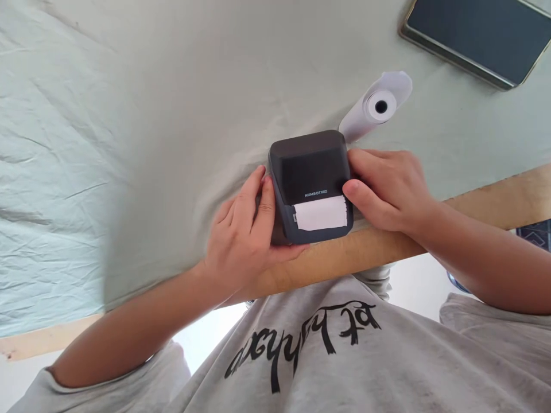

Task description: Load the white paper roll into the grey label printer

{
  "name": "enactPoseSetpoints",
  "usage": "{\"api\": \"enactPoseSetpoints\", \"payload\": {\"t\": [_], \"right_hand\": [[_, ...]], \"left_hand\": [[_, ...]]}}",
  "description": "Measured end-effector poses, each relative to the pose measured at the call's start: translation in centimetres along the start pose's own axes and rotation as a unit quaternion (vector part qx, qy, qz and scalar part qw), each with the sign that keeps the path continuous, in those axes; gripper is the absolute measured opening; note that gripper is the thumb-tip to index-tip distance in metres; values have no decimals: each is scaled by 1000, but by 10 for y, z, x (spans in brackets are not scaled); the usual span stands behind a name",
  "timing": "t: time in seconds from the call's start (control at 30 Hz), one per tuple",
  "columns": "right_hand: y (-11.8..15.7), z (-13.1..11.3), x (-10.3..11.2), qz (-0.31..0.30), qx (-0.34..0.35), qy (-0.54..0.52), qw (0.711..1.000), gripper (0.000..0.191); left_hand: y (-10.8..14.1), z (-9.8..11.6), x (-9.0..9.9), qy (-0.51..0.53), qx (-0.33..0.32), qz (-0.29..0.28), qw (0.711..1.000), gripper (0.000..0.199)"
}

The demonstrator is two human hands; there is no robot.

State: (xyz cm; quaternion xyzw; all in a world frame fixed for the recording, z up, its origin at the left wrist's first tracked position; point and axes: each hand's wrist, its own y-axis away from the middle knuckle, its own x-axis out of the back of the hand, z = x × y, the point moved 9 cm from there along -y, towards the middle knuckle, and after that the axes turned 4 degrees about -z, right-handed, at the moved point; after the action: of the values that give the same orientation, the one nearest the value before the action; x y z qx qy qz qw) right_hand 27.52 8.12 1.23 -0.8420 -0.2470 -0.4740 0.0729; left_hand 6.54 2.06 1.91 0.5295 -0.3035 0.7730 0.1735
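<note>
A small black label printer (313,172) marked NIIMBOT sits between my two hands near the front edge of the table. White paper (322,213) sticks out of its slot, with a ragged right edge. My left hand (243,229) grips the printer's left side, its thumb along the front lower edge. On the opposite side, my right hand (385,186) holds the printer with its thumb by the paper's upper corner and the other fingers along the side. Just behind the printer's far right corner stands a white paper roll (364,117), its dark core showing and a loose end curling out.
A dark phone-like device (477,37) with a shiny rim lies at the far right. Pale green cloth (150,115) with wrinkles covers the table. A bare wooden edge (495,198) runs along the front, close to my body.
</note>
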Motion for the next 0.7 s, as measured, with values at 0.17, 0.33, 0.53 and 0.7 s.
{"api": "enactPoseSetpoints", "payload": {"t": [0.17,0.33,0.53,0.7], "right_hand": [[-2,-2,-1,-15,30,3,999,83],[-1,0,1,-12,64,-59,996,64],[0,-7,33,63,-21,-173,983,54],[-5,-33,71,154,-68,-27,985,34]], "left_hand": [[-2,-11,-6,54,29,-45,997,114],[-6,-4,-2,70,25,-27,997,110],[-5,-10,-3,119,41,-34,991,117],[-6,-8,-7,107,34,-46,993,105]]}}
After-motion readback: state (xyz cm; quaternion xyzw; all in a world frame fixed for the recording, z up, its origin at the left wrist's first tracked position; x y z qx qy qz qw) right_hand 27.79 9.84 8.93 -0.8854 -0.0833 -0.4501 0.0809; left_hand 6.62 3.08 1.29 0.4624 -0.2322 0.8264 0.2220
